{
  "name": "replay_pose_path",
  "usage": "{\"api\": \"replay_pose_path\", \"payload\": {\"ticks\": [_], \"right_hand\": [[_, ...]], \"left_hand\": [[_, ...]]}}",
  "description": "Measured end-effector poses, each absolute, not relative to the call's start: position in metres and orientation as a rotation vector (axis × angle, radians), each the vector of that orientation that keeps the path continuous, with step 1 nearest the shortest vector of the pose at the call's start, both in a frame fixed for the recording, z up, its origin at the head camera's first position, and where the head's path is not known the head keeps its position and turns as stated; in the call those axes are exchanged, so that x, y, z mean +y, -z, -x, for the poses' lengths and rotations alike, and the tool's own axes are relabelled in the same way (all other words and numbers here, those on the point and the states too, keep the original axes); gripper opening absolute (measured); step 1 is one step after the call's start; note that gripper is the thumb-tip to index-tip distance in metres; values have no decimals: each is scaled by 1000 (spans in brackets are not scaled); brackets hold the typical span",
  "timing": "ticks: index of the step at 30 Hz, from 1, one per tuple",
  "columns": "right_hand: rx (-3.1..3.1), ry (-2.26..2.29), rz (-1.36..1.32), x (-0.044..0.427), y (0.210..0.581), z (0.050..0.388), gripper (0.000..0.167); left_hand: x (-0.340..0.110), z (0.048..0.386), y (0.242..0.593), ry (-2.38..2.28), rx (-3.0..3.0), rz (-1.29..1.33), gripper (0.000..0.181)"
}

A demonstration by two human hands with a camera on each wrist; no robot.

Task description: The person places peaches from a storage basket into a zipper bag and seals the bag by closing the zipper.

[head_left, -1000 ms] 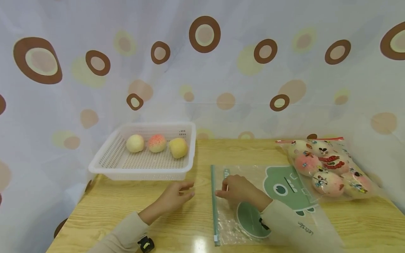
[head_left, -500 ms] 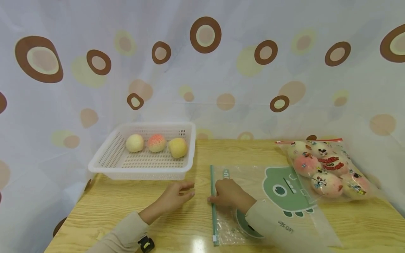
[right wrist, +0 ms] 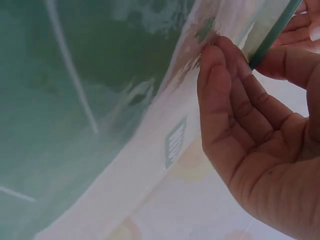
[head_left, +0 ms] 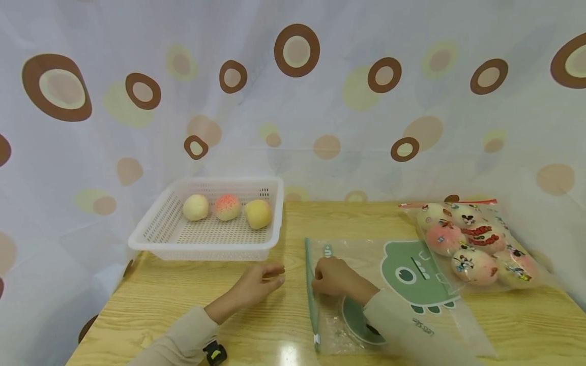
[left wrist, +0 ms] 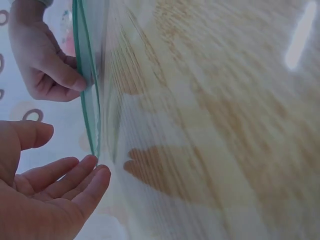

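Observation:
A clear zip bag (head_left: pixel 366 249) with a green cartoon print lies flat on the table, its green zip strip (head_left: pixel 309 264) facing left. My right hand (head_left: pixel 339 278) pinches the bag near the middle of that strip, and the edge there is raised and slightly bowed. In the right wrist view the thumb meets the green strip (right wrist: pixel 274 37) while curled fingers lie against the film. My left hand (head_left: pixel 257 285) hovers just left of the bag with loosely bent fingers and nothing in them. In the left wrist view its fingertips (left wrist: pixel 102 172) are close to the strip's end; contact is unclear.
A white plastic basket (head_left: pixel 206 247) at the back left holds a pale, a red-speckled and a yellow peach-like fruit (head_left: pixel 258 214). On the right, a filled clear bag (head_left: pixel 478 239) with cartoon prints overlaps the flat bag's far corner. A patterned cloth (head_left: pixel 293 112) hangs behind the wooden table (head_left: pixel 256 335).
My right hand has come down from above the bag, reached its zip edge and pinched it. That edge has lifted and bent. My left hand has shifted slightly right.

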State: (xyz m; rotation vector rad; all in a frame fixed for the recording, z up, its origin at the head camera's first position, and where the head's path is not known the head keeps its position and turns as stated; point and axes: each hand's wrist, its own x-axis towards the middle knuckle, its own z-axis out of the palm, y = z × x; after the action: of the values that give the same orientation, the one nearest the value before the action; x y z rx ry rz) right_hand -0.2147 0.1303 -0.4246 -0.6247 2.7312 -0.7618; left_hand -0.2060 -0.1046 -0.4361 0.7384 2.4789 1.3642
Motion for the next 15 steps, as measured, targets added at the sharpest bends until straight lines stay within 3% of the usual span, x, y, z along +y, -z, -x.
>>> {"api": "replay_pose_path", "payload": {"ticks": [7,15], "right_hand": [[2695,878,612,142,418,214,22],[2650,936,617,148,413,214,18]], "left_hand": [[-86,211,440,-1465,2370,-577,43],[-56,217,445,-1629,2184,-439,42]]}}
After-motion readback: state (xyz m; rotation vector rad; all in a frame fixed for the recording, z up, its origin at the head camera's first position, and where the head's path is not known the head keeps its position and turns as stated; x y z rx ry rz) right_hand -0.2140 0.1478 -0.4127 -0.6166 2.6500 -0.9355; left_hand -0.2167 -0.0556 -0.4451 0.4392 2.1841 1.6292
